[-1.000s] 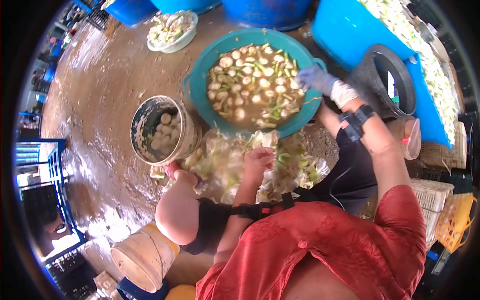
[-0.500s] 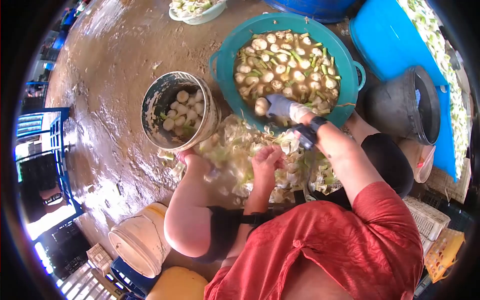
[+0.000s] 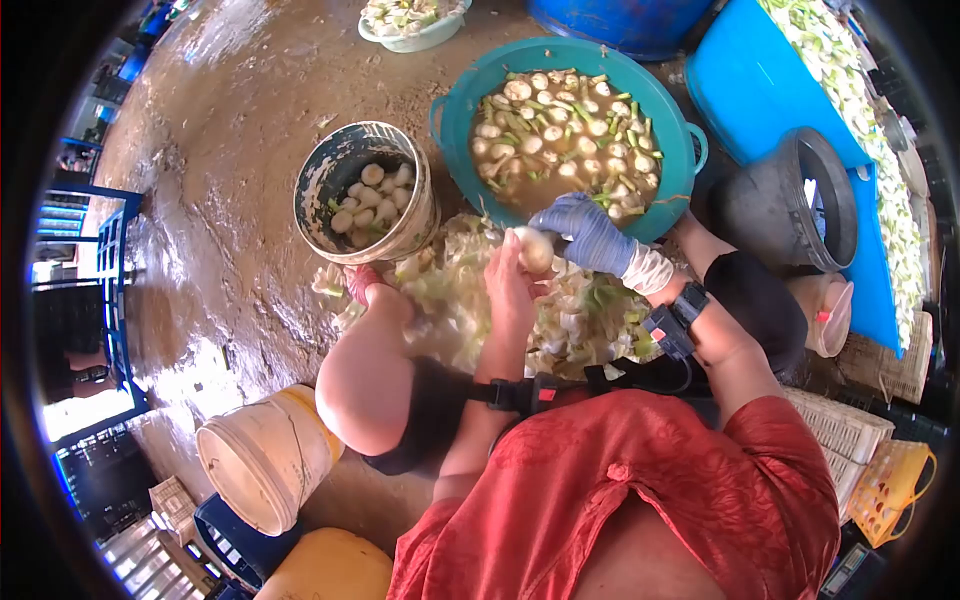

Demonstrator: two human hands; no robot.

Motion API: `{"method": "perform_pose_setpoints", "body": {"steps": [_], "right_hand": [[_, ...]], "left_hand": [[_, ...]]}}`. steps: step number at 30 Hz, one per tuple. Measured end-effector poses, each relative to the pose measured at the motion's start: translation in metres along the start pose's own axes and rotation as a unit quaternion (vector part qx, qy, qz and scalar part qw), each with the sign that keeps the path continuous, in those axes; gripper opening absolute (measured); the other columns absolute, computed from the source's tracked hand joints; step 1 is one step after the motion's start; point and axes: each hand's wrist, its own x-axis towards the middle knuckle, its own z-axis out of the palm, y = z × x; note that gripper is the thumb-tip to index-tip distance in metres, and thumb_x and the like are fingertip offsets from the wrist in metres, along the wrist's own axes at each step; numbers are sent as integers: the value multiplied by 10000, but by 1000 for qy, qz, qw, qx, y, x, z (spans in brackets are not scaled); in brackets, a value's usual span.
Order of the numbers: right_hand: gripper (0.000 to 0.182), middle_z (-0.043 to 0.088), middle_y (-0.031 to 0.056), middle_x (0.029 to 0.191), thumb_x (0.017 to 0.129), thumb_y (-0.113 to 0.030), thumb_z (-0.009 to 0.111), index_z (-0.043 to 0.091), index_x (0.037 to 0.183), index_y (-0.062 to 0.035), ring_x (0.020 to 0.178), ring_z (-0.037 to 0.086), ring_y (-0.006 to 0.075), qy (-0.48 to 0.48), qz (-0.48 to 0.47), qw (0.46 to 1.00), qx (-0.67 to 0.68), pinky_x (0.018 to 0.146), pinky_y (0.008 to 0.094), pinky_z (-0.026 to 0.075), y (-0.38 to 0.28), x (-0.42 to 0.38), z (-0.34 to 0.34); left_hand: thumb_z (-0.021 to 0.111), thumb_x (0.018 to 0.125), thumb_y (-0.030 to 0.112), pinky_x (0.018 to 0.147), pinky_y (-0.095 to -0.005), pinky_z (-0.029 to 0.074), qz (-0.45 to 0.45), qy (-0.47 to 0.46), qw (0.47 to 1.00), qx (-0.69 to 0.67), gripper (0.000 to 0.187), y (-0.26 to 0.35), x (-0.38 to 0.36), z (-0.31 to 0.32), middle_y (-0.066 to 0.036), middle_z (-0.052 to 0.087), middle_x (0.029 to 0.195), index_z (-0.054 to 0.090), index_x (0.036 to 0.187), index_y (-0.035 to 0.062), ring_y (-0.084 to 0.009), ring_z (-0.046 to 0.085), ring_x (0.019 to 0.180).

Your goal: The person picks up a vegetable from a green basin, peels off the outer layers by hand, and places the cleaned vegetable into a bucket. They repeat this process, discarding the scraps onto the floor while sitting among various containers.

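Observation:
My right hand (image 3: 588, 234), in a blue glove, holds a pale round bulb (image 3: 535, 248) just in front of the teal basin (image 3: 455, 110). My bare left hand (image 3: 508, 282) is raised against the same bulb, fingers touching its near side. The basin holds murky water with several floating bulbs and green stalks (image 3: 565, 135). Under both hands lies a heap of pale green peelings (image 3: 470, 300). A worn bucket (image 3: 400, 235) with peeled white bulbs (image 3: 365, 200) stands to the left of the hands.
A black bucket (image 3: 770, 200) and a blue tub (image 3: 760, 90) heaped with greens stand at the right. A white bowl (image 3: 415, 35) sits at the top. An overturned white bucket (image 3: 265, 455) lies at lower left on the wet concrete floor (image 3: 220, 150). Woven baskets (image 3: 880, 470) are at lower right.
My gloved right hand left the basin water carrying a bulb toward me. My left hand rose from the peelings to meet it.

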Motion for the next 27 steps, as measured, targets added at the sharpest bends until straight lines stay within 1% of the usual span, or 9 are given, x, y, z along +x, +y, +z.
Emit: {"method": "perform_pose_setpoints", "body": {"steps": [2,7,9,10,13,14,15,18,27], "right_hand": [[383,615,56,898,603,-156,699,631,980,-145,890,563,252,-26,-121,976,-178,836,381,393,-7,-3,-5],[399,623,58,938,625,-164,722,620,1009,-122,875,577,258,38,-48,987,-150,801,379,427,20,-21,-19],[369,624,68,912,698,-236,733,608,1004,-71,803,603,229,114,165,970,-135,703,340,464,28,-32,-12],[371,615,63,835,797,-361,665,599,956,-32,720,587,160,162,184,940,238,621,293,457,4,-32,-9],[434,585,55,733,848,-447,582,593,890,-15,687,523,99,32,326,890,317,587,272,424,-19,-32,-4],[422,594,15,804,872,-422,567,600,1020,-28,720,540,122,28,320,879,354,649,264,457,-18,-33,5],[369,587,-14,723,855,-396,603,629,934,-36,664,518,102,105,211,937,259,619,263,440,-18,-28,16],[348,586,10,704,851,-346,616,625,871,1,643,492,94,86,350,892,273,616,268,434,-17,-15,37],[254,606,26,717,829,-225,650,630,824,28,612,490,88,105,325,866,365,568,262,426,-33,-23,19]], "left_hand": [[580,829,398,451,-276,457,-20,-44,998,35,408,0,0,-5,-87,594,754,544,989,25,-187,595,612],[646,766,323,510,-275,453,110,-34,992,59,376,-13,-2,-4,-52,574,784,547,956,15,-145,564,635],[694,716,286,532,-246,450,118,-1,993,16,440,-14,-5,-1,-75,562,832,548,982,-34,-129,544,662],[735,705,185,680,-259,474,130,-22,991,31,446,-14,-7,-4,-72,572,894,504,1034,-9,-142,569,772],[798,639,131,727,-273,476,284,-9,947,149,596,-21,-6,4,-81,558,971,451,1102,-16,-160,567,825],[842,564,101,766,-292,471,265,29,919,292,709,-21,-9,2,-84,537,1018,424,1126,-4,-176,557,863],[842,564,101,766,-292,471,265,29,919,292,709,-22,-10,3,-84,537,1018,424,1126,-4,-176,557,863],[851,502,102,772,-290,464,415,54,809,413,725,-25,-10,4,-79,518,1005,440,1096,32,-168,533,877],[844,520,63,723,-275,487,247,-8,956,156,640,-16,-14,0,-64,550,926,482,1046,8,-138,562,780]]}}
